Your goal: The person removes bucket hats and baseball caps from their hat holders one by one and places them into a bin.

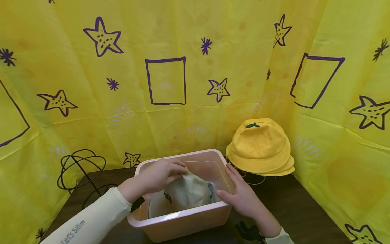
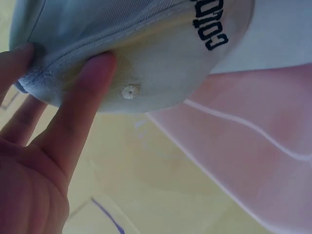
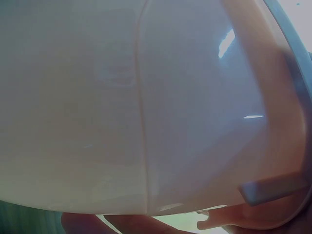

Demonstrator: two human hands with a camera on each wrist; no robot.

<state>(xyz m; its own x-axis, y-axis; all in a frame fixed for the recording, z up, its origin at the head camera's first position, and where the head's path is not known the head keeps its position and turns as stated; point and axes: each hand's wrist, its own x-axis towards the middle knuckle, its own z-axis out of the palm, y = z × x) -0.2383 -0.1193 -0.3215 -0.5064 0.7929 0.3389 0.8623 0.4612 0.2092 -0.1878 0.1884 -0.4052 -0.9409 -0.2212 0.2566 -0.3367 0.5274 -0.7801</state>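
A pale baseball cap (image 1: 192,191) with dark lettering sits inside a pink plastic bin (image 1: 182,230). My left hand (image 1: 158,174) reaches over the bin and pinches the cap's crown near its top. In the left wrist view, the fingers (image 2: 73,117) lie against the folded cloth of the cap (image 2: 161,73), close to a stitched eyelet. At the bin's right side, my right hand (image 1: 243,196) holds the rim, thumb over the edge and fingers along the outside. The right wrist view is mostly filled by the bin's smooth wall (image 3: 195,97).
Yellow bucket hats (image 1: 259,145) with a green leaf tab sit stacked on a wire stand behind the bin to the right. A black wire stand (image 1: 82,173) is at the left on the dark table (image 1: 304,217). Yellow patterned cloth (image 1: 195,128) hangs around the table.
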